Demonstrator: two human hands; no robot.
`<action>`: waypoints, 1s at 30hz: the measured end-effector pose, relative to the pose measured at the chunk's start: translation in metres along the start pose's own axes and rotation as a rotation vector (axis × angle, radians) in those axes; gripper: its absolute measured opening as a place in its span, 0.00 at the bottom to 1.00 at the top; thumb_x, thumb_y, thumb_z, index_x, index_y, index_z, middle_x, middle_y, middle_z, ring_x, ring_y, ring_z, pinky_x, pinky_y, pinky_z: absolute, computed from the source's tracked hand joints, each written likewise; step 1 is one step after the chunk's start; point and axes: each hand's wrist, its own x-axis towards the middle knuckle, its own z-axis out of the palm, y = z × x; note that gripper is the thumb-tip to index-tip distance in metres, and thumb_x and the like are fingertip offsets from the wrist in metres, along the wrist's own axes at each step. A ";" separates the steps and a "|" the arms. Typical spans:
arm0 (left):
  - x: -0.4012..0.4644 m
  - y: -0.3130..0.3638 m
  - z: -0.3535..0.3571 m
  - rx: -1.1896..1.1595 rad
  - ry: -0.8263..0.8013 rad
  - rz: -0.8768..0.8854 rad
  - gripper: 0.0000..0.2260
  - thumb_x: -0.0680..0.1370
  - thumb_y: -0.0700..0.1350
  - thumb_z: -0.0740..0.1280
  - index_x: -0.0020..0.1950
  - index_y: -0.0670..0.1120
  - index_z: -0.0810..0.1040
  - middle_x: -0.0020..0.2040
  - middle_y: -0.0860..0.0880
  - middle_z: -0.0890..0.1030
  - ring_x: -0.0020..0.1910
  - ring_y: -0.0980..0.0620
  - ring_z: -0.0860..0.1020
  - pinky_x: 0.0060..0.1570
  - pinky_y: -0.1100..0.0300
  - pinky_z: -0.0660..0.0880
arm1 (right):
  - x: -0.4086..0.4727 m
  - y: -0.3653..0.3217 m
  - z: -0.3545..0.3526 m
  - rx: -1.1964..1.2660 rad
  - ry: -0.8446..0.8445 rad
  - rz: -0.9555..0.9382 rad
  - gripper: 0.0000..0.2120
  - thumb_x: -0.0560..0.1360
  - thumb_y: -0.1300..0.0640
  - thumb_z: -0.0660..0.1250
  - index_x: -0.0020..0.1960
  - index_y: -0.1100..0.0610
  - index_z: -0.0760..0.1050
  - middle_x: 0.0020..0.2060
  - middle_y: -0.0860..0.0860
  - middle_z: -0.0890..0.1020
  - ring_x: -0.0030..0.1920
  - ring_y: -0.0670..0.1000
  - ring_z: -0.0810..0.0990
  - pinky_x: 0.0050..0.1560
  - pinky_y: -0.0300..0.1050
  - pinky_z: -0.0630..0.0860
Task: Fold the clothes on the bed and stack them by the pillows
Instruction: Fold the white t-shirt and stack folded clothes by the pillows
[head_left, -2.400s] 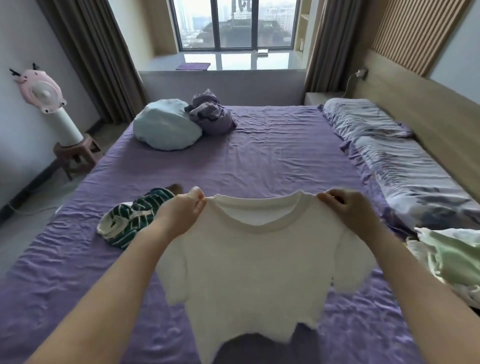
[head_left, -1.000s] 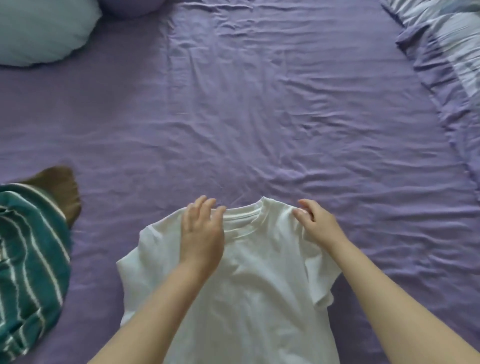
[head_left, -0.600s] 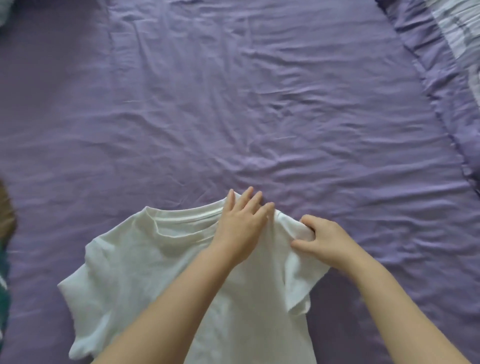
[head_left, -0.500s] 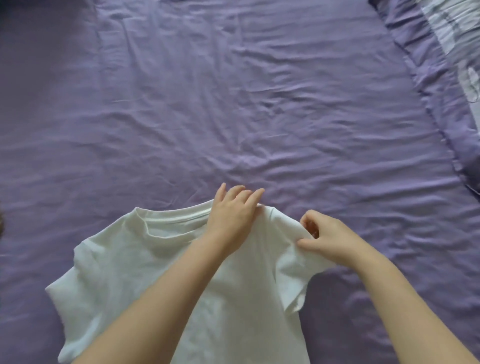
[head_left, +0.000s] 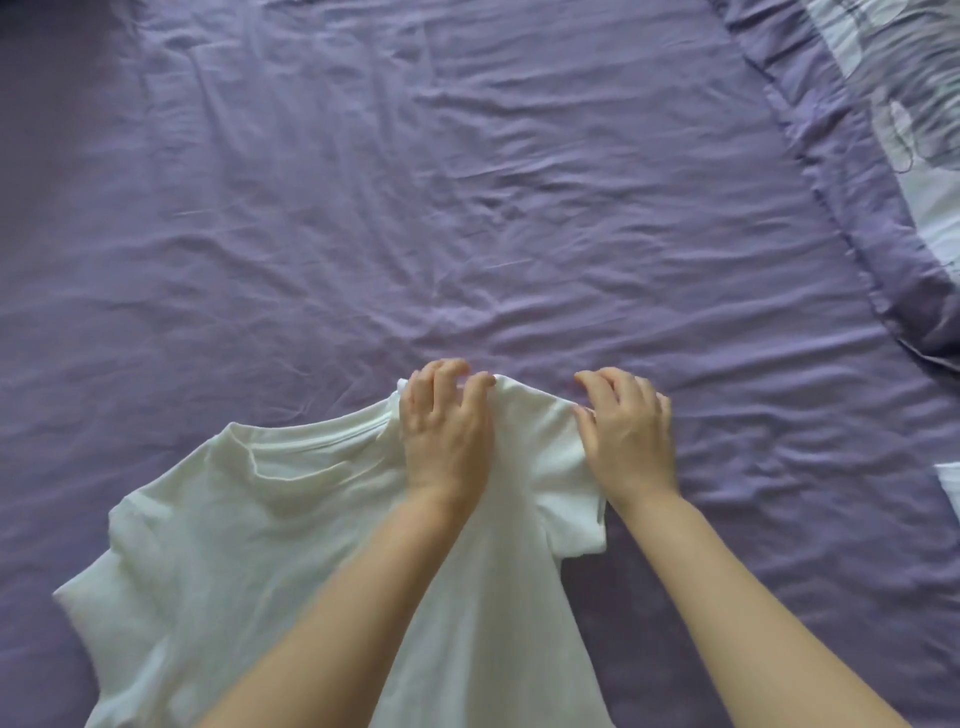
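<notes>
On the purple sheet (head_left: 467, 208), both hands' grips press flat on the white T-shirt (head_left: 249, 530)

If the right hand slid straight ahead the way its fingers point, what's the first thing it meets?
Only bare purple sheet lies beyond the right hand; nothing else shows in that line up to the picture's top edge.

— The white T-shirt (head_left: 249, 545)?
— Soft matt knit cloth, lightly creased, ribbed at the collar.
— And the purple bed sheet (head_left: 467, 182)?
— Thin woven cloth with a faint sheen, wrinkled all over.
</notes>
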 end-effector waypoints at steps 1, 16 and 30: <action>-0.014 0.002 0.003 -0.023 0.041 0.062 0.09 0.69 0.36 0.70 0.47 0.46 0.81 0.51 0.44 0.79 0.55 0.42 0.75 0.59 0.47 0.69 | -0.010 -0.001 0.000 0.017 0.090 0.003 0.14 0.72 0.60 0.70 0.57 0.58 0.78 0.54 0.56 0.79 0.55 0.59 0.78 0.54 0.54 0.70; -0.123 -0.077 -0.042 0.213 -0.444 -0.044 0.23 0.76 0.53 0.67 0.70 0.53 0.71 0.73 0.44 0.66 0.72 0.39 0.64 0.67 0.35 0.59 | -0.094 -0.063 -0.008 -0.117 -0.238 -0.294 0.22 0.69 0.52 0.72 0.62 0.54 0.77 0.67 0.58 0.73 0.70 0.62 0.66 0.64 0.71 0.62; -0.145 -0.256 -0.137 -0.157 -0.240 -0.674 0.33 0.77 0.44 0.65 0.78 0.46 0.53 0.72 0.44 0.68 0.70 0.43 0.64 0.68 0.47 0.62 | -0.133 -0.253 0.068 -0.116 -0.538 -0.684 0.30 0.78 0.40 0.52 0.76 0.44 0.45 0.77 0.52 0.43 0.75 0.60 0.36 0.67 0.67 0.32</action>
